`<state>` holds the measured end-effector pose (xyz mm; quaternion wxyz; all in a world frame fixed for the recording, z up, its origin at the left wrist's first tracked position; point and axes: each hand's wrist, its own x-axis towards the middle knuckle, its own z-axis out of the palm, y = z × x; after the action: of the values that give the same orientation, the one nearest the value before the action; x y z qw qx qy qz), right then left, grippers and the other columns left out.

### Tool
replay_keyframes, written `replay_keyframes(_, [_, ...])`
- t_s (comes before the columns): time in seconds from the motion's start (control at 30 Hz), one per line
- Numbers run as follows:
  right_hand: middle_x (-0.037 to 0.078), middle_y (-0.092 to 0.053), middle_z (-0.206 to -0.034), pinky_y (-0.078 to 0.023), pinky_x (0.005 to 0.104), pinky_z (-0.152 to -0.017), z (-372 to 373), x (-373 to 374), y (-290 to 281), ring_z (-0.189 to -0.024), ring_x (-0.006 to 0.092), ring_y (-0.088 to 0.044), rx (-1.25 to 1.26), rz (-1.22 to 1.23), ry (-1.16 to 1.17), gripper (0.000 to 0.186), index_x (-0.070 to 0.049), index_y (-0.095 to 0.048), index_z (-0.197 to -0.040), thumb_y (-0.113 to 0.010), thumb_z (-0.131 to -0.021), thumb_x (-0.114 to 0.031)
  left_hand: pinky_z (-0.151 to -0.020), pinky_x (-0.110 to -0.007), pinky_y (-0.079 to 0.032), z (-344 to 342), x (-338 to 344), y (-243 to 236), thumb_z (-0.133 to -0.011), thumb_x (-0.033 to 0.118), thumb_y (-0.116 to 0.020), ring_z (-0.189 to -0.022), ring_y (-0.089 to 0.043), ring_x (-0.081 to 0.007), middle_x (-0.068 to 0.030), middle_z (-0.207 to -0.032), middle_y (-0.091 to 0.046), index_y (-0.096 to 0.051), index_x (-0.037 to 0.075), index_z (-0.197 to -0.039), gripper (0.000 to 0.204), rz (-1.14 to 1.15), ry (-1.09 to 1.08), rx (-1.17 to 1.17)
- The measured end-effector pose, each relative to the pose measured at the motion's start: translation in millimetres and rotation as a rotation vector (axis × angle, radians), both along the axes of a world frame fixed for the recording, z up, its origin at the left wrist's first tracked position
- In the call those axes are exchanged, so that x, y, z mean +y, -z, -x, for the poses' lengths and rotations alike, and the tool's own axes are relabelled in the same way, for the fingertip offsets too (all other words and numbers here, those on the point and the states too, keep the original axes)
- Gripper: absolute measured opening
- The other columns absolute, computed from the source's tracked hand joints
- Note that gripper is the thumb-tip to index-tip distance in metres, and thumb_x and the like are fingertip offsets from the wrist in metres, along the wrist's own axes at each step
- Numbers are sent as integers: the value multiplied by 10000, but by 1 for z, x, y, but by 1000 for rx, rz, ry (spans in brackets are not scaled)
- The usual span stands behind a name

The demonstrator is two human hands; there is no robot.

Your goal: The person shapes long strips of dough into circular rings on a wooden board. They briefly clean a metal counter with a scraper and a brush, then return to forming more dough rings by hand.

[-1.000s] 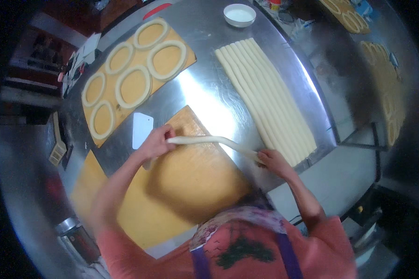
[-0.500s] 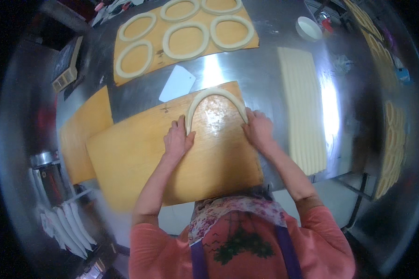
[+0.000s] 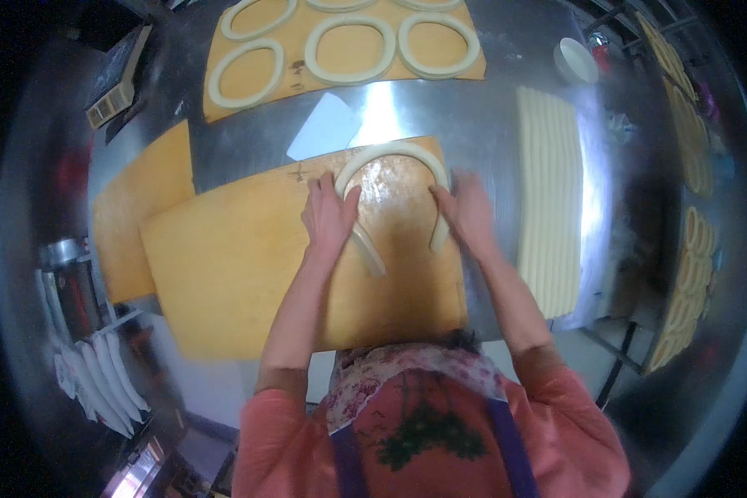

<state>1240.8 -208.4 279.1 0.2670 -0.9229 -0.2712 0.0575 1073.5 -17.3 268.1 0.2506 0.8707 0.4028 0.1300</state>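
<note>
A pale dough rope [image 3: 394, 149] lies bent in an arch on the wooden board [image 3: 232, 274] in front of me, its two ends pointing toward me. My left hand [image 3: 332, 212] grips its left side, thumb inside the curve and fingers outside. My right hand [image 3: 465, 207] grips the right side similarly, some fingers blurred. Beyond the board lies a white flat scraper [image 3: 322, 124]. Several dough rings [image 3: 349, 79] rest on a farther board [image 3: 290, 100], and a row of long dough strips [image 3: 548, 199] lies to the right on the steel table.
A second board [image 3: 137, 224] underlaps mine at left. A white bowl [image 3: 577, 62] stands at back right. Boards of shaped dough [image 3: 693, 274] line the far right. A metal pot [image 3: 65, 256] and white hanging items [image 3: 100, 382] are at lower left.
One second ago I held the rope stretched in the air. It then lay arched on the board; since then both hands have moved up along its sides, exposing its ends.
</note>
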Motion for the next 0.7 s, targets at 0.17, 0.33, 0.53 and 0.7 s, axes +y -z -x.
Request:
replay_keyframes(0.17, [210,-659,-1067,-530,474,-827,-36,23,31,-968,391,-658,192,79,-11,380,-50,-700,-1120,-716,-865,-331,-823,-534,-511,-12,36,21,-928,219,-647,-994,-626,-434,-215,-1114,-616,-594,18,-1216,356,77,193,-35])
replay_keyframes(0.33, [163,-656,-1178,-552,448,-820,-26,9,7,-990,379,-673,-1,12,-185,390,-91,-684,-1204,-733,-844,-234,-946,-503,-502,12,25,3,-848,128,-679,-1125,-603,-383,-172,-1225,-603,-613,56,-1261,424,69,301,-67])
replay_keyframes(0.53, [90,-639,-1258,-571,415,-839,-1,-40,-20,-1007,329,-682,189,190,-857,419,-101,-667,-1234,-704,-816,-104,-1233,-476,-265,59,5,0,-729,63,-702,-1237,-544,-315,-100,-1228,-627,-649,85,-1189,463,-15,1138,-23])
replay_keyframes(0.7, [95,-621,-1280,-575,417,-833,5,-33,-24,-1035,322,-669,160,225,-861,394,-80,-663,-1203,-643,-812,-39,-1138,-486,-367,53,-1,12,-762,49,-690,-1142,-574,-283,-85,-1075,-633,-676,69,-1018,257,61,955,-44])
